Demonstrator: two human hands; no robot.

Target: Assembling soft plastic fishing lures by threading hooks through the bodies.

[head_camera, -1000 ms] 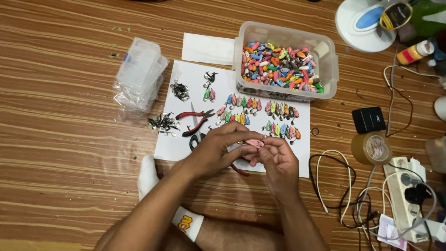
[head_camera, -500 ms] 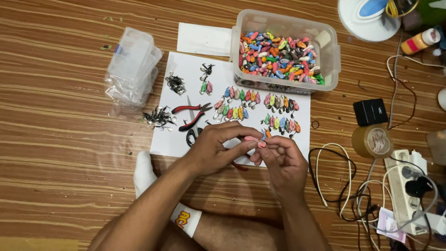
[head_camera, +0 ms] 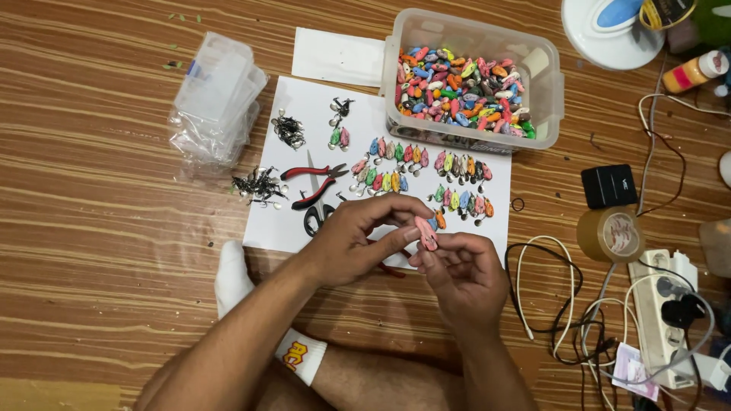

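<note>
Pink lure pinched between left hand and right hand — clear tub of coloured lures beyond.

A roll of brown tape sits beside a black box on the wooden floor. A white power strip lies among tangled cables. Clear plastic bags lie at upper left.

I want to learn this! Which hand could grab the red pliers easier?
Probably the left hand: the red pliers lie on its side of the white sheet, nearer than to the right hand, which pinches the pink lure.
</note>
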